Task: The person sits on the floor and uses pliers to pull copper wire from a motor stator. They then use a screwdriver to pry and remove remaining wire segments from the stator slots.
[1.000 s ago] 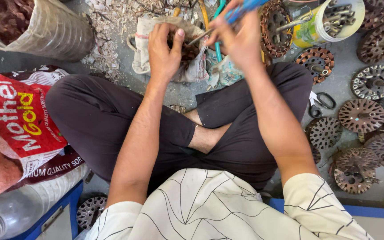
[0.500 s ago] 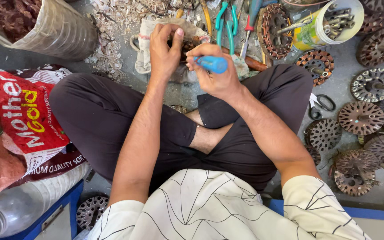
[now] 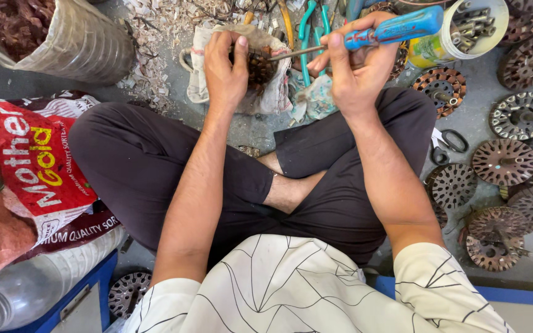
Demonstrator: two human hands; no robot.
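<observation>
I sit cross-legged on the floor. My left hand grips a round, rusty wound metal core that rests on a dirty cloth pad in front of my legs. My right hand holds a screwdriver with a blue handle; its metal shaft points left and its tip touches the core next to my left thumb. The lower part of the core is hidden behind my left hand.
Several rusty slotted metal discs lie on the floor at the right, with black scissors. A white tub of bolts stands at top right. Green-handled pliers lie behind the pad. Sacks and a clear bag fill the left.
My right hand dropped toward my lap with the screwdriver, then rose again; now the shaft's tip is set against the core. My left hand stayed on the core.
</observation>
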